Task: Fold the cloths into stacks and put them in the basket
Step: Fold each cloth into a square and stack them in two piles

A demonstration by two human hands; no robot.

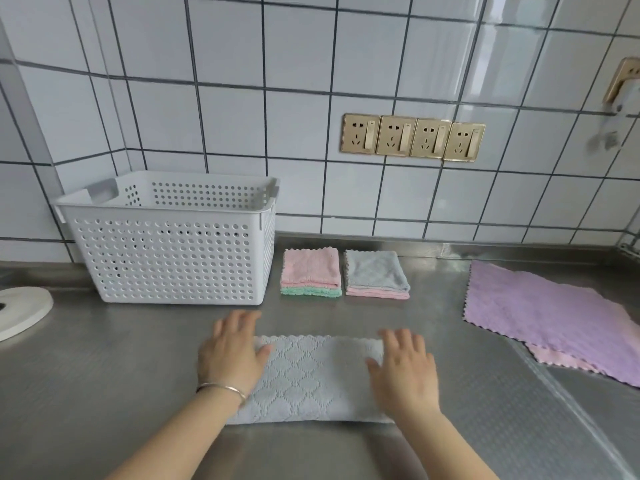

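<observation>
Low in the middle of the frame, a pale blue-grey cloth (311, 379) lies folded to a long strip on the steel counter (104, 368). The left hand (230, 355) and right hand (403, 368) lie flat on its two ends, fingers spread and pinching nothing. It looks light, soft and limp, likely to sag unless taken by the corners or scalloped edge. Bare counter lies around it. Above it sit two folded stacks, pink over green (310, 271) and grey over pink (376, 275), just right of the white perforated basket (166, 251). At the right edge a purple cloth (554, 317) lies unfolded over a pink one (557, 360).
</observation>
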